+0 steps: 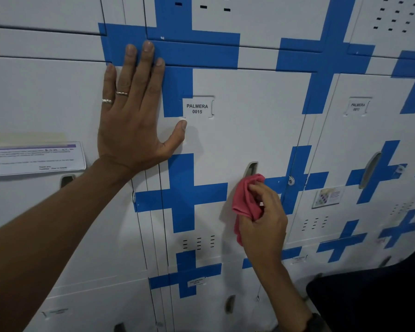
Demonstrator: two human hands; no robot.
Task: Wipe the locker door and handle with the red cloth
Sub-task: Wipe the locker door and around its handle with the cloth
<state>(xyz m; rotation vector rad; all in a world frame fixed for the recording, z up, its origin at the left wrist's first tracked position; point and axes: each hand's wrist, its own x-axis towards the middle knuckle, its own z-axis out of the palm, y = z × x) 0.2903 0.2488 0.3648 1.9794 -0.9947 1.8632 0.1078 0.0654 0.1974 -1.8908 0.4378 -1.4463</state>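
The white locker door [244,130] with blue crosses carries a label reading PALMERA 0015. Its recessed handle [250,168] is a dark slot at mid-height on the right side of the door. My right hand [264,224] is shut on the red cloth [247,200], which is pressed against the door just below the handle and covers the slot's lower end. My left hand [134,111] lies flat with fingers spread on the door's upper left corner, across the seam to the neighbouring locker. Two rings are on that hand.
More white lockers with blue crosses surround this one; the right neighbour has its own handle [370,170] and a small sticker [328,196]. A paper notice [34,158] is taped to the left locker. A dark object [374,300] fills the bottom right corner.
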